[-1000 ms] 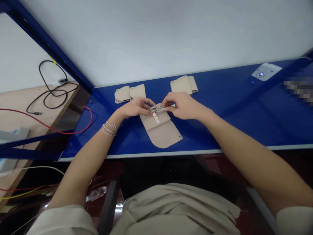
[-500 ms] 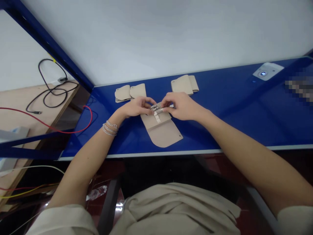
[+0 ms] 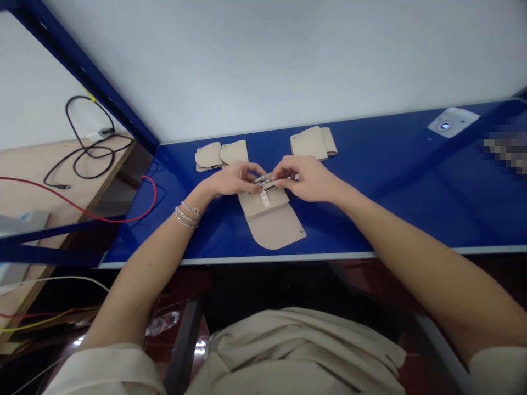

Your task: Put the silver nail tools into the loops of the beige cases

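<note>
Beige pouch [image 3: 272, 222] lies flat on the desk [image 3: 379, 186], steadied while the left hand [image 3: 230, 180] and right hand [image 3: 308, 178] each pinch its metal clasp [image 3: 265, 184].

A white wall [image 3: 263, 55] fills the view from 11 to 1 o'clock, evenly lit. Below it runs a glossy blue table [image 3: 411, 192] with a pale front edge, its top mirroring the wall's light. At 2 o'clock a white device [image 3: 450, 120] with a small blue light sits on it. A blue post [image 3: 94, 93] slants at 10 o'clock. Beyond it, at 9 o'clock, a wooden bench [image 3: 24, 164] carries a black cable [image 3: 107, 131] and a red cable [image 3: 123, 221]. At 7 o'clock a bottle [image 3: 162, 325] lies on the dark red floor [image 3: 181, 285].
</note>
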The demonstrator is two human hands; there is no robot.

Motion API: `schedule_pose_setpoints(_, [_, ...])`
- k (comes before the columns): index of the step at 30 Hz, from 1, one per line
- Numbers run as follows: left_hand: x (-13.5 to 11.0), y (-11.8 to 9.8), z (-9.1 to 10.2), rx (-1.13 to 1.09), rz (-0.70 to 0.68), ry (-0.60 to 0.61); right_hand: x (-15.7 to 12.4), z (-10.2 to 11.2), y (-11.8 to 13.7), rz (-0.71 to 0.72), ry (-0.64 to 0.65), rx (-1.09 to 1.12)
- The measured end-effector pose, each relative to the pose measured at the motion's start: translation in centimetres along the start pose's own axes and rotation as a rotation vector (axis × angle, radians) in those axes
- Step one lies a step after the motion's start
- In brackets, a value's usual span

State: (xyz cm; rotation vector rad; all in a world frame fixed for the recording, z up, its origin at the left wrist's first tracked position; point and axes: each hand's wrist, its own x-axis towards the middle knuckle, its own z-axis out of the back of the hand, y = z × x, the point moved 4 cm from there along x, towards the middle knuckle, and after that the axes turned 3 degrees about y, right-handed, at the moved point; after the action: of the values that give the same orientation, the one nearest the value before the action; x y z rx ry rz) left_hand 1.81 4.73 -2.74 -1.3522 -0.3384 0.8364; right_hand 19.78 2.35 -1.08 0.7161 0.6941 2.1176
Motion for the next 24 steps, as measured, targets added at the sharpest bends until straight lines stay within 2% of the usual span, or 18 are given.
schedule_pose_setpoints(8, [0.06,0.38,0.1,0.093,-0.009,0.023,0.0,-0.08,-0.08,0.035,0.046,-0.034])
schedule_pose_setpoints(24, [-0.02,0.47,0.2,0.047,-0.021,0.103,-0.11,-0.19,0.41,0.113,0.087,-0.2])
